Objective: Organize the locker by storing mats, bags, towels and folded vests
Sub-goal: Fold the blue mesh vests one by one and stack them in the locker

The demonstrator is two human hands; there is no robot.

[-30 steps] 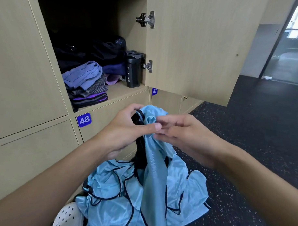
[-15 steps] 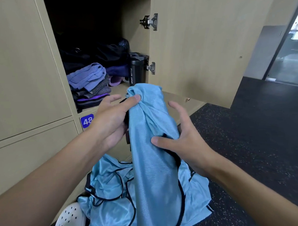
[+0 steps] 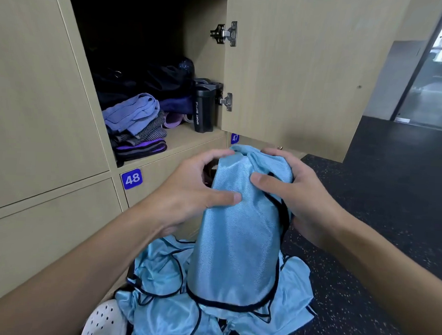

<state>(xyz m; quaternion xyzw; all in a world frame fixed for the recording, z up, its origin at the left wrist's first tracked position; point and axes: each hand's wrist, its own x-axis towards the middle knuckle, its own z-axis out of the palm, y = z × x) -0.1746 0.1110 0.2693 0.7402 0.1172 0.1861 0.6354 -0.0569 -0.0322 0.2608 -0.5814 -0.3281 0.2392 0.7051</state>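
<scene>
A light blue vest with dark trim hangs folded lengthwise in front of me. My left hand grips its upper left side, thumb pressed on the front. My right hand grips the upper right, fingers curled over the top. Below it, a heap of more blue vests lies on the floor. The open locker above number 48 holds a stack of folded towels, dark bags behind them and a black sport bottle.
The locker door stands open to the right, above locker 47. A white perforated clog lies by the vest heap. Dark speckled floor stretches to the right toward a glass doorway.
The vest's top has come down from locker-shelf height to below it. My right hand moved from the vest's middle up to its top; my left thumb now presses the front.
</scene>
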